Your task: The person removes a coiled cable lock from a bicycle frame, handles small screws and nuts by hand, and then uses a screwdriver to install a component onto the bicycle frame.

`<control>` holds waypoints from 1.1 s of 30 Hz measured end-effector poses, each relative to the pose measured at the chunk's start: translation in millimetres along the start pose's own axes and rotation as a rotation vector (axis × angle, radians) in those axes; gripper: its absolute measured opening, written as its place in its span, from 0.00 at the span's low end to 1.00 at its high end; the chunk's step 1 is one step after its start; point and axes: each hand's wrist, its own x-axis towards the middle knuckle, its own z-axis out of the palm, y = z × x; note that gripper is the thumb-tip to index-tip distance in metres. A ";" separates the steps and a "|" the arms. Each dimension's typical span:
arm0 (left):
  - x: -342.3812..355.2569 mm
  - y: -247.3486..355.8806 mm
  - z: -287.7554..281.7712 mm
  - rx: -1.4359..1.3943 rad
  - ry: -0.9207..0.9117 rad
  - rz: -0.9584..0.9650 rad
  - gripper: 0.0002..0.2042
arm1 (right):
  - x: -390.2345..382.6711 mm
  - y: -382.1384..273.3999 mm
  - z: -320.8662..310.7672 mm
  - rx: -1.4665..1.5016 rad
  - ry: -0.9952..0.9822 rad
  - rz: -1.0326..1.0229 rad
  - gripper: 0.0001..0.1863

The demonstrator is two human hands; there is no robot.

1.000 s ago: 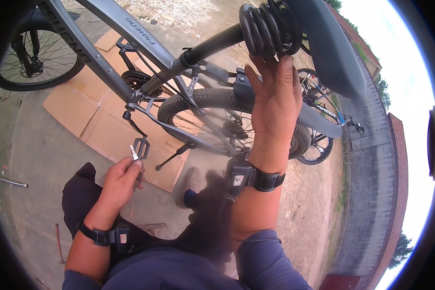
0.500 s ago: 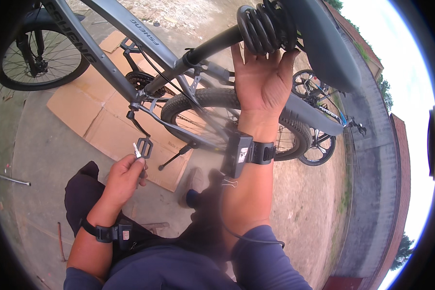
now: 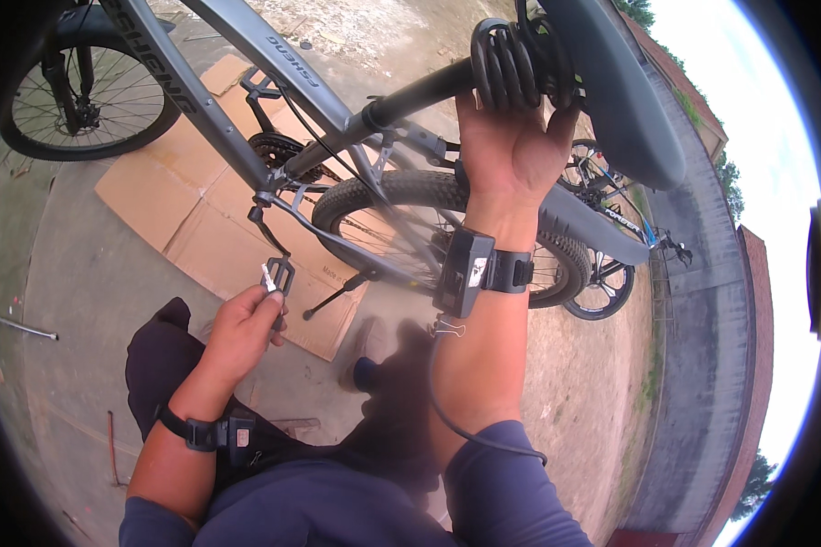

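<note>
A small silver key or key set [image 3: 269,275] is pinched in my left hand [image 3: 251,324], in front of the black pedal [image 3: 283,273] of a grey bicycle [image 3: 205,114]. My right hand [image 3: 511,159] is raised palm up below the saddle [image 3: 625,91], its fingers curled up behind a black coiled cable lock [image 3: 506,64] at the top of the black seat post [image 3: 415,96]. The tips of those fingers are mostly hidden by the coils. The rear tyre [image 3: 347,201] is beneath my right hand.
Flattened cardboard [image 3: 155,201] lies on the concrete under the bicycle. A second bicycle [image 3: 602,278] stands behind it, near a long grey wall [image 3: 702,365]. A metal rod [image 3: 23,330] and a rusty bar [image 3: 112,447] lie at the left. My shoe [image 3: 365,351] is below the cardboard.
My right hand has turned its palm more upward and shifted, with its fingers going behind the coils. My left hand has moved slightly right with the key, and the view has shifted a little.
</note>
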 end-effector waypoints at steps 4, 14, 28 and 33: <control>-1.7 1.7 -0.3 0.011 0.005 -0.013 0.11 | -6.1 -4.3 -3.5 0.159 -0.033 0.179 0.34; -3.9 0.5 -2.8 0.048 -0.007 -0.011 0.12 | 13.0 -0.8 10.7 -0.118 0.143 -0.010 0.30; 1.0 0.8 0.2 0.051 -0.012 -0.033 0.11 | 22.3 11.8 18.9 0.006 -0.094 -0.098 0.16; 0.4 1.5 1.5 0.042 0.002 -0.030 0.12 | 18.4 -10.2 -4.8 0.008 0.043 -0.066 0.32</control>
